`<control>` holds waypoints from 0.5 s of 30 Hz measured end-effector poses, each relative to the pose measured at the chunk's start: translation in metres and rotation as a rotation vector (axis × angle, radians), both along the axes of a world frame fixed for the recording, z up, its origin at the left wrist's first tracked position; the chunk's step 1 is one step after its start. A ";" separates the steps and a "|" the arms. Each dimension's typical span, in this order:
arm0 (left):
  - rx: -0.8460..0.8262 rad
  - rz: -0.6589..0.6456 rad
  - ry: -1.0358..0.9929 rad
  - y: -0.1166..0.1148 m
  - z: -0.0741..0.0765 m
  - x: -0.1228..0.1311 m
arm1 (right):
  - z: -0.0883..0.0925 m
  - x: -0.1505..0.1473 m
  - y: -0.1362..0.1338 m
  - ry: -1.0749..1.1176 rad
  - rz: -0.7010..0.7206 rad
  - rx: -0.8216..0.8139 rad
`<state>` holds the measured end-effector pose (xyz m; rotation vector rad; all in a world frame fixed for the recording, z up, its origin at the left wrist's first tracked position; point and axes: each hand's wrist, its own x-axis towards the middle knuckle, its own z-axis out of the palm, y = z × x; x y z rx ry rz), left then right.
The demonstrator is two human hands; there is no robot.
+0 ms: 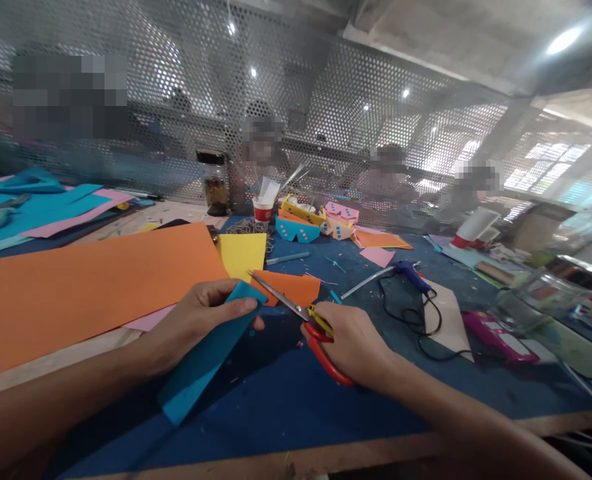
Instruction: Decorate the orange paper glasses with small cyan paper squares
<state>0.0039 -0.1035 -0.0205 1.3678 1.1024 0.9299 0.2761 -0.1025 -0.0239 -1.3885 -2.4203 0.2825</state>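
Between the thumb and fingers of my left hand is a folded strip of blue paper, slanting down toward the front edge. My right hand is wrapped round red-handled scissors with a bit of yellow on the grip. Their blades point left, with the tips close beyond the top end of the blue paper; whether they touch it I cannot tell. Behind the blades lies a folded piece of orange paper, and a yellow sheet is just past it.
A large orange sheet covers the left side. Decorated paper pieces and a red-white cup stand at the back, near a dark-lidded jar. To the right are a blue glue gun with its cord and a magenta object.
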 end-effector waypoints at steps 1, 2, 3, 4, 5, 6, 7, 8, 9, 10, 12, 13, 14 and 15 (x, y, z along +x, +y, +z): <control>-0.001 0.005 0.012 0.000 0.000 0.000 | 0.001 0.000 0.001 0.037 -0.012 -0.027; 0.001 0.006 0.026 0.000 0.001 0.000 | 0.003 -0.001 0.002 0.080 -0.025 -0.063; 0.005 0.004 0.038 0.000 0.001 0.001 | 0.004 -0.001 0.003 0.130 -0.036 -0.109; 0.011 0.002 0.048 0.000 0.001 0.001 | 0.007 -0.002 0.003 0.188 -0.043 -0.165; 0.017 0.000 0.053 0.000 0.001 0.001 | 0.009 -0.003 0.003 0.254 -0.043 -0.231; 0.021 -0.003 0.054 -0.001 0.000 0.002 | 0.012 -0.004 0.003 0.323 -0.039 -0.306; 0.022 -0.006 0.051 -0.001 0.000 0.003 | 0.014 -0.006 0.003 0.390 -0.032 -0.380; 0.020 -0.012 0.046 -0.001 0.000 0.004 | 0.016 -0.009 0.002 0.452 -0.024 -0.449; 0.014 -0.023 0.040 -0.001 -0.001 0.004 | 0.017 -0.012 0.002 0.507 -0.016 -0.504; 0.004 -0.038 0.035 -0.002 -0.001 0.005 | 0.019 -0.015 0.001 0.555 -0.006 -0.542; -0.027 -0.076 0.028 -0.004 0.001 0.007 | 0.020 -0.024 0.001 0.633 0.015 -0.564; -0.045 -0.095 0.022 -0.006 0.002 0.007 | 0.021 -0.028 0.001 0.663 0.028 -0.556; -0.060 -0.111 0.015 -0.007 0.003 0.008 | 0.021 -0.032 0.001 0.683 0.040 -0.544; -0.068 -0.124 0.009 -0.008 0.004 0.008 | 0.021 -0.036 0.001 0.695 0.052 -0.533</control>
